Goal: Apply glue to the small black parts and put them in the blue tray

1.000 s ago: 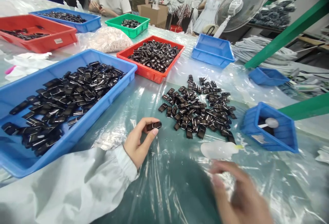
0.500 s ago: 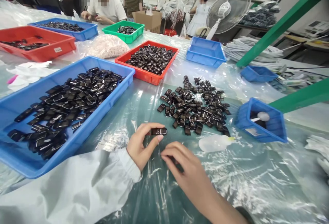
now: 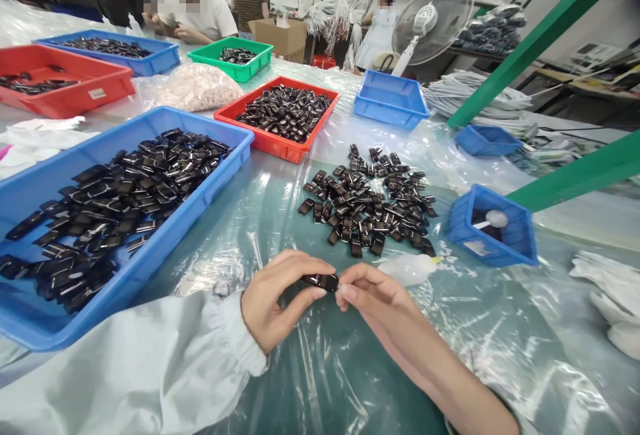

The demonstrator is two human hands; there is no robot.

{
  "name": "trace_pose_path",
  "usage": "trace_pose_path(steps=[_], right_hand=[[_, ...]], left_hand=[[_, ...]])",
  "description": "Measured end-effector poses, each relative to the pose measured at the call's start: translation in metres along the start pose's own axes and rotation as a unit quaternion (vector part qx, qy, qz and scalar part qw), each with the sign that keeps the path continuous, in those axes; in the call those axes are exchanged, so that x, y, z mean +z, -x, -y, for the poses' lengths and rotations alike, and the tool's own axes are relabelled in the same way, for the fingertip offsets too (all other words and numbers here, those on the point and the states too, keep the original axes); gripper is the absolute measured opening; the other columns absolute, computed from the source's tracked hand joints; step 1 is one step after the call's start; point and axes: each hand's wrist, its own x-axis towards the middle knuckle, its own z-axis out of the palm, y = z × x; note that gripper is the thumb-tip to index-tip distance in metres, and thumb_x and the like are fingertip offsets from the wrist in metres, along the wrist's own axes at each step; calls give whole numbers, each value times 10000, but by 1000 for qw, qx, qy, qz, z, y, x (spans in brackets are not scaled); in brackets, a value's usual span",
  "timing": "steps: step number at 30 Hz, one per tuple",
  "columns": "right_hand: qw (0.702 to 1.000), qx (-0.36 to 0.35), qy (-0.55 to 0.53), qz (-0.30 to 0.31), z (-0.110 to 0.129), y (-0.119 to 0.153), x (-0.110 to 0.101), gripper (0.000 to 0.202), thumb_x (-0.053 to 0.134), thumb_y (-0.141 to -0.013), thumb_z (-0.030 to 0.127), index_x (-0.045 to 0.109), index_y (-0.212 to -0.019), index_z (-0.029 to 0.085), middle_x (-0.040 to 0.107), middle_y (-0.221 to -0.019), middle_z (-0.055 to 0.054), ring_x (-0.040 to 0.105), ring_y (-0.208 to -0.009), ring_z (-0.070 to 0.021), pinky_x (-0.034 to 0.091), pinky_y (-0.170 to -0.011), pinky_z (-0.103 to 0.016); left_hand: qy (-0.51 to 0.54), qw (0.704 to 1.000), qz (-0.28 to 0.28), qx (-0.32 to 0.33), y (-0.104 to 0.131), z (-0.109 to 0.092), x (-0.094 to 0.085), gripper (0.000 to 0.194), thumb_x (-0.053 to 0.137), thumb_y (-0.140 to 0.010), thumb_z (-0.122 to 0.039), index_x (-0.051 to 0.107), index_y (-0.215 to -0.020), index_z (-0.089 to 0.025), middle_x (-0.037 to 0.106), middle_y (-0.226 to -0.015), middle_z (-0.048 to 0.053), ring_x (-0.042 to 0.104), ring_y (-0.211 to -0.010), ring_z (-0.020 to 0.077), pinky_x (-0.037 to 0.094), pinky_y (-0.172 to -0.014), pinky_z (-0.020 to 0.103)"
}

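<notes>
Black piece (image 3: 323, 281) sits pinched between thumb and fingers of the left hand (image 3: 261, 307), while the right hand (image 3: 387, 308) bunches its fingertips at the piece's three-o'clock end, any hold there hidden. Glossy and small, it could slip under uneven pressure and mix with the loose pile (image 3: 367, 212) at one o'clock; a stray knuckle could nudge the bottle (image 3: 411, 268) at three o'clock.

Worktop (image 3: 220, 248) open between large blue tray (image 3: 200, 195) and black-piece pile (image 3: 370, 205); translucent bottle (image 3: 407, 268), partly hidden, apparently obstructs beyond right hand (image 3: 380, 298).
</notes>
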Motion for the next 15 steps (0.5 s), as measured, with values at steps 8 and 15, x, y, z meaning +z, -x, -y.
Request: trace_pose_path(steps=[8, 15], right_hand=[[992, 72, -84, 58, -9, 1, 3, 202, 685, -761, 359, 574, -860, 223, 591, -743, 24, 587, -712, -125, 472, -710, -271], [997, 45, -36, 45, -7, 0, -4, 142, 653, -802, 351, 585, -822, 229, 570, -700, 33, 567, -680, -123, 455, -686, -269]], left_hand=[[-14, 999, 5, 52, 3, -4, -4, 272, 536, -877, -69, 585, -1118, -185, 668, -1041, 63, 618, -949, 157, 494, -820, 273], [-161, 982, 28, 94, -4, -12, -5, 234, 494, -914, -115, 568, -1125, -182, 679, -1038, 75, 641, -894, 185, 523, -753, 312]])
